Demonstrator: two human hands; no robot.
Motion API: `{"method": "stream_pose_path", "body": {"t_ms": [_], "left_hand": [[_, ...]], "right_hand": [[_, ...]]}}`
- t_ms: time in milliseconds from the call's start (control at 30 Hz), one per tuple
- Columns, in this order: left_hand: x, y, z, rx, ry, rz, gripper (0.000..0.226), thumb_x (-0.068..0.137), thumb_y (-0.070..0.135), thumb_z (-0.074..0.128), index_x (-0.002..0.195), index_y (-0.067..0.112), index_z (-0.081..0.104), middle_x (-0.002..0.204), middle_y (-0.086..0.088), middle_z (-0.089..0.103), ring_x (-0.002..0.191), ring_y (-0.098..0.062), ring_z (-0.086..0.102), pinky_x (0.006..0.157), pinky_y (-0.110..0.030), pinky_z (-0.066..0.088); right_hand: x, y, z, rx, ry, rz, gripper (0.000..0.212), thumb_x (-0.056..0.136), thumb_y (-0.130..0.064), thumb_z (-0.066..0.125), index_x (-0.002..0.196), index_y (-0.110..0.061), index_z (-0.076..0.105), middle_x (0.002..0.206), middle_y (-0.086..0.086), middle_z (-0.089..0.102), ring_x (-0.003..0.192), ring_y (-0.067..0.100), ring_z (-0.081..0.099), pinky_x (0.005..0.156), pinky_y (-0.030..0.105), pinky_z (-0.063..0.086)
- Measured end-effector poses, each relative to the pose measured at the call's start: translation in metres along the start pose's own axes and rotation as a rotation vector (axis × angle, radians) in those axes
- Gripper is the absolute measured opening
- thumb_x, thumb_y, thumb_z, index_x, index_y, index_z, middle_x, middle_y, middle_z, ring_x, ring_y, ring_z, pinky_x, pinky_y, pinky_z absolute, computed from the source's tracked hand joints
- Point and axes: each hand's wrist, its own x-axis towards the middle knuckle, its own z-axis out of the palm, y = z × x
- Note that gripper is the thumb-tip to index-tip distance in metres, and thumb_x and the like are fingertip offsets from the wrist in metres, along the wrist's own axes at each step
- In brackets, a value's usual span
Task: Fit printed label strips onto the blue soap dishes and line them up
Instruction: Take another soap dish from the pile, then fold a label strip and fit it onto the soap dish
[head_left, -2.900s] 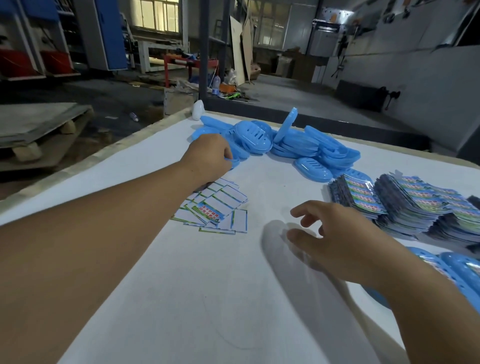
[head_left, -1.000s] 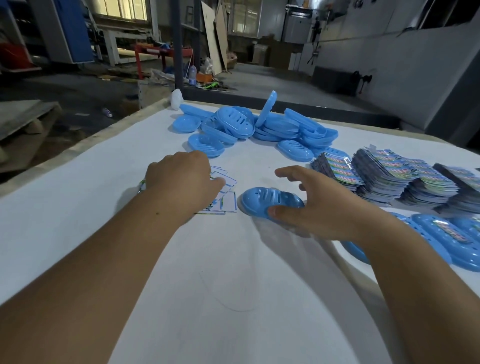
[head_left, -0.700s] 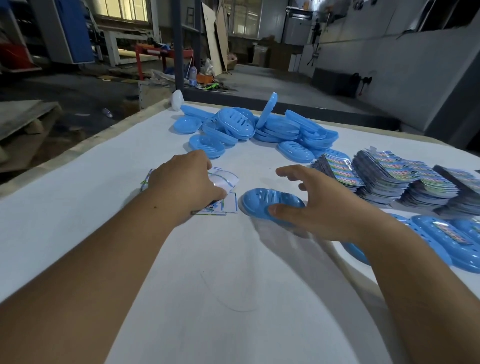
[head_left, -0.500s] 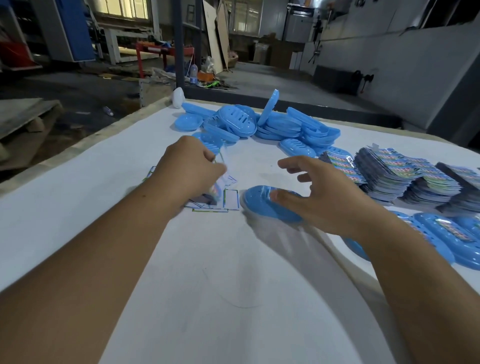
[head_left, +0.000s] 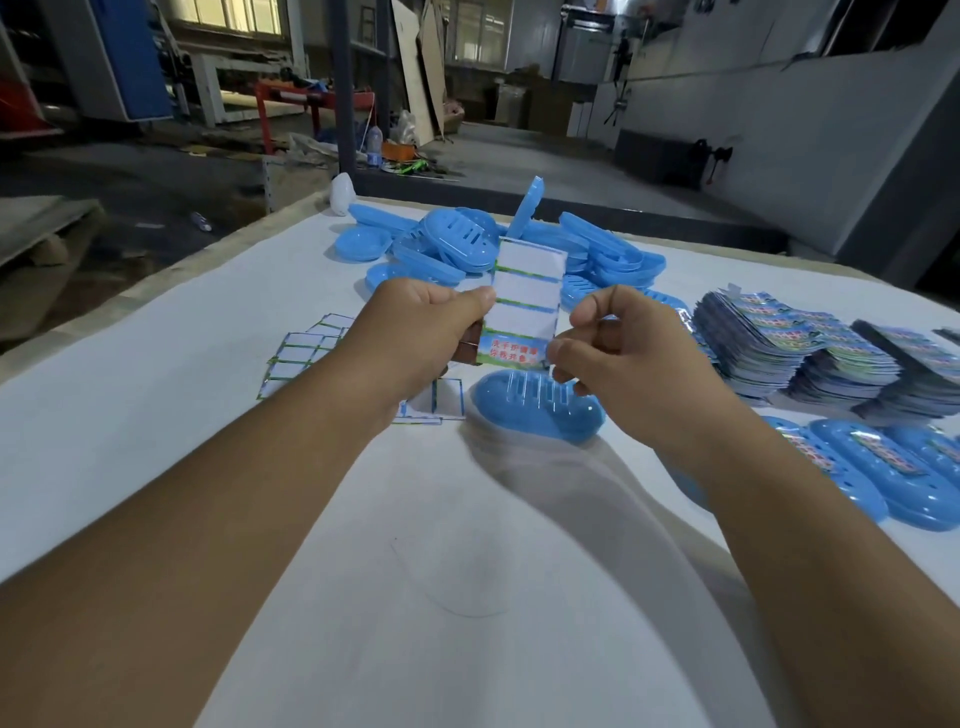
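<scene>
Both hands, left hand (head_left: 415, 332) and right hand (head_left: 618, 353), pinch the folded printed paper label strip (head_left: 524, 301); best lowered squarely onto the slotted blue plastic soap dish (head_left: 535, 410).

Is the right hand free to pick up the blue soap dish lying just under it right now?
Probably not yet. The right hand pinches the label strip together with the left hand, so its fingers are busy. The soap dish lies uncovered just below, so nothing else blocks it.

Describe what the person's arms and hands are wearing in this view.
Nothing shows on either: the left hand and right hand are bare, with no gloves, rings or watch visible. Both forearms are uncovered to the frame's edge, so no sleeve appears.
</scene>
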Motion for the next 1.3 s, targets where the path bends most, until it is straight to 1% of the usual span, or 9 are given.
{"method": "stream_pose_path", "body": {"t_ms": [100, 200, 333, 633, 833, 933, 1033, 1200, 1300], "left_hand": [[-0.003, -0.001, -0.001, 0.096, -0.055, 0.034, 0.028, 0.092, 0.031, 0.066, 0.068, 0.019, 0.076, 0.07, 0.009, 0.075, 0.059, 0.0, 0.065, 0.061, -0.023, 0.046], [-0.006, -0.003, -0.001, 0.131, -0.097, 0.063, 0.024, 0.088, 0.028, 0.067, 0.069, 0.019, 0.078, 0.072, 0.007, 0.076, 0.062, -0.003, 0.062, 0.073, -0.029, 0.054], [-0.005, -0.003, 0.0, 0.18, -0.09, 0.115, 0.029, 0.09, 0.027, 0.065, 0.064, 0.019, 0.075, 0.067, 0.01, 0.074, 0.058, 0.002, 0.06, 0.065, -0.023, 0.049], [-0.007, -0.002, -0.001, 0.163, -0.107, 0.133, 0.021, 0.088, 0.031, 0.069, 0.069, 0.025, 0.077, 0.069, 0.01, 0.074, 0.06, 0.001, 0.062, 0.078, -0.033, 0.056], [-0.008, -0.004, -0.001, 0.146, -0.13, 0.131, 0.02, 0.09, 0.033, 0.07, 0.072, 0.027, 0.077, 0.072, 0.01, 0.075, 0.062, 0.001, 0.064, 0.083, -0.045, 0.058], [-0.006, -0.006, -0.001, 0.106, -0.145, 0.14, 0.017, 0.092, 0.03, 0.07, 0.078, 0.023, 0.076, 0.072, 0.009, 0.075, 0.063, 0.003, 0.064, 0.077, -0.032, 0.056], [-0.006, -0.007, 0.001, 0.098, -0.158, 0.191, 0.014, 0.094, 0.027, 0.068, 0.082, 0.024, 0.075, 0.072, 0.01, 0.075, 0.065, 0.003, 0.064, 0.076, -0.023, 0.054], [-0.007, -0.007, 0.004, 0.12, -0.178, 0.273, 0.016, 0.096, 0.024, 0.066, 0.081, 0.025, 0.072, 0.066, 0.014, 0.071, 0.062, 0.004, 0.062, 0.066, -0.009, 0.05], [-0.009, -0.006, 0.006, 0.133, -0.183, 0.297, 0.017, 0.096, 0.023, 0.066, 0.081, 0.027, 0.072, 0.067, 0.014, 0.071, 0.065, 0.005, 0.063, 0.065, -0.009, 0.048]], "right_hand": [[0.005, 0.004, -0.004, -0.022, 0.039, -0.023, 0.021, 0.092, -0.003, 0.063, 0.087, -0.021, 0.053, 0.062, -0.01, 0.063, 0.06, 0.008, 0.067, 0.063, 0.03, 0.053], [0.007, 0.006, -0.004, -0.045, 0.055, -0.025, 0.022, 0.092, -0.001, 0.059, 0.086, -0.022, 0.054, 0.067, -0.006, 0.063, 0.06, 0.008, 0.069, 0.059, 0.025, 0.054], [0.009, 0.008, -0.005, -0.106, 0.048, -0.041, 0.021, 0.092, -0.005, 0.06, 0.085, -0.023, 0.055, 0.063, -0.012, 0.064, 0.059, 0.006, 0.067, 0.055, 0.02, 0.053], [0.01, 0.01, -0.007, -0.11, 0.098, -0.046, 0.02, 0.091, -0.008, 0.061, 0.085, -0.025, 0.056, 0.06, -0.017, 0.063, 0.056, 0.004, 0.061, 0.06, 0.027, 0.051], [0.009, 0.009, -0.005, -0.132, 0.093, -0.011, 0.017, 0.09, -0.009, 0.063, 0.086, -0.024, 0.057, 0.065, -0.012, 0.065, 0.061, 0.006, 0.063, 0.072, 0.044, 0.058], [0.007, 0.008, -0.005, -0.141, 0.123, -0.013, 0.016, 0.088, -0.02, 0.076, 0.082, -0.024, 0.061, 0.071, -0.01, 0.067, 0.06, 0.0, 0.064, 0.063, 0.032, 0.056], [0.003, 0.004, -0.004, -0.208, 0.089, -0.023, 0.019, 0.082, -0.031, 0.083, 0.072, -0.021, 0.07, 0.065, -0.01, 0.069, 0.051, 0.0, 0.054, 0.05, 0.015, 0.043], [-0.003, -0.005, 0.0, -0.184, 0.03, -0.032, 0.021, 0.084, -0.035, 0.081, 0.07, -0.021, 0.076, 0.054, -0.004, 0.065, 0.045, 0.003, 0.044, 0.044, 0.014, 0.035], [-0.006, -0.01, 0.001, -0.14, 0.007, -0.043, 0.022, 0.084, -0.04, 0.08, 0.072, -0.022, 0.079, 0.066, 0.008, 0.071, 0.053, 0.008, 0.046, 0.049, 0.022, 0.037]]}}
